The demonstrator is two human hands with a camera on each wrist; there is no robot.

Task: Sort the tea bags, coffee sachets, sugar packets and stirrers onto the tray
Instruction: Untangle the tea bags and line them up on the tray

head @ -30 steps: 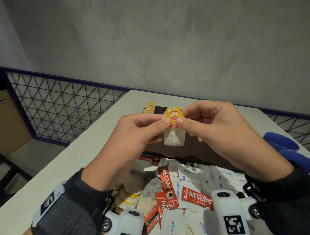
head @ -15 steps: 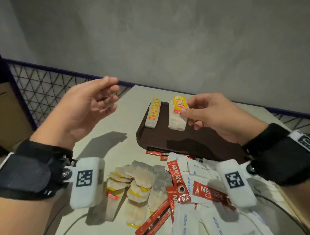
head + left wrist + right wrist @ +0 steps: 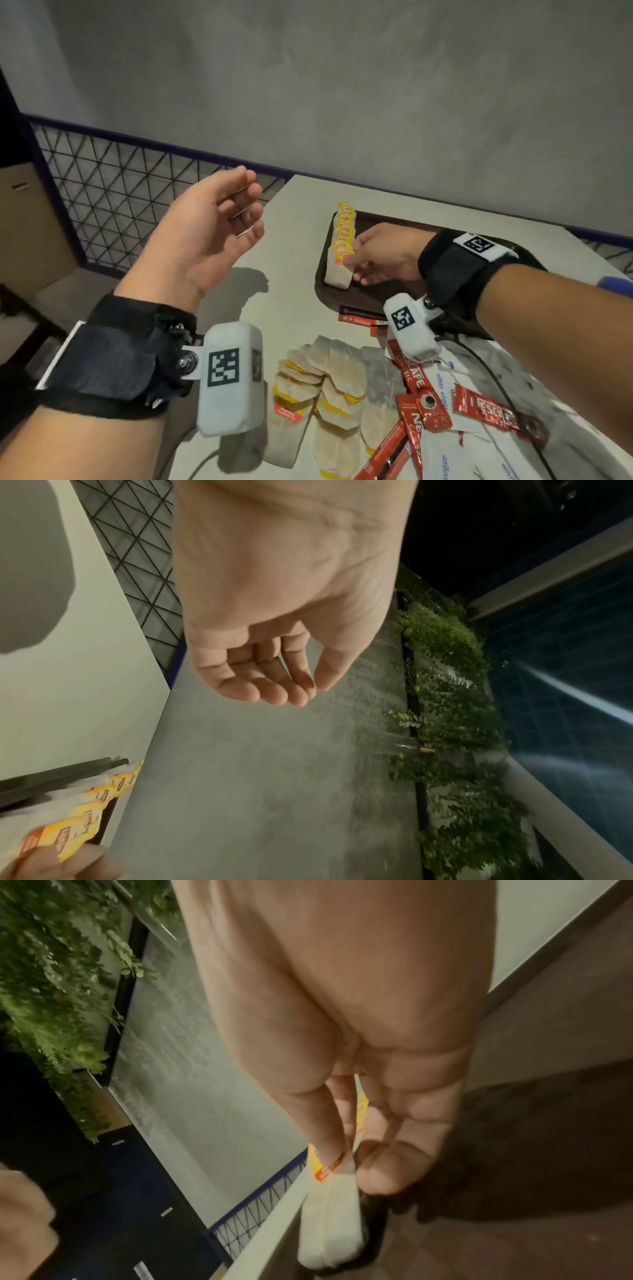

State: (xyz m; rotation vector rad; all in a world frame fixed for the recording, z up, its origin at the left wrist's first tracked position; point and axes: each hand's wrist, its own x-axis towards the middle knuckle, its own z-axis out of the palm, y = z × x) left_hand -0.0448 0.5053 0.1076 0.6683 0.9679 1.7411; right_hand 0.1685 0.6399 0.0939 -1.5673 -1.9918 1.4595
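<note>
**Tea bag at the front of the tray row**

Nearest to me, a loose heap lies on the counter (image 3: 301, 219): unsorted tea bags (image 3: 329, 383) to the left, red Nescafé coffee sachets (image 3: 431, 407) overlapping white sugar packets (image 3: 442, 383) to the right. A few more red sachets (image 3: 359, 320) poke out from under the near edge of the brown tray (image 3: 387, 294).

My left hand (image 3: 209, 233) is raised over the counter's left edge, palm turned up, fingers loosely spread and holding nothing; the left wrist view shows the same slack, empty fingers.

Farther out, my right hand (image 3: 380, 255) reaches over the tray, thumb and fingers pinching the yellow-and-red tag of a tea bag (image 3: 337, 270). In the right wrist view its white pouch hangs below my fingertips, just over the tray's dark surface; I cannot tell whether it touches. It sits at the near end of a row of tea bags (image 3: 344, 226) with yellow tags that runs away from me along the tray's left side.

Beyond the counter are a blue-framed mesh railing (image 3: 113, 192) and a grey wall (image 3: 342, 85).
</note>
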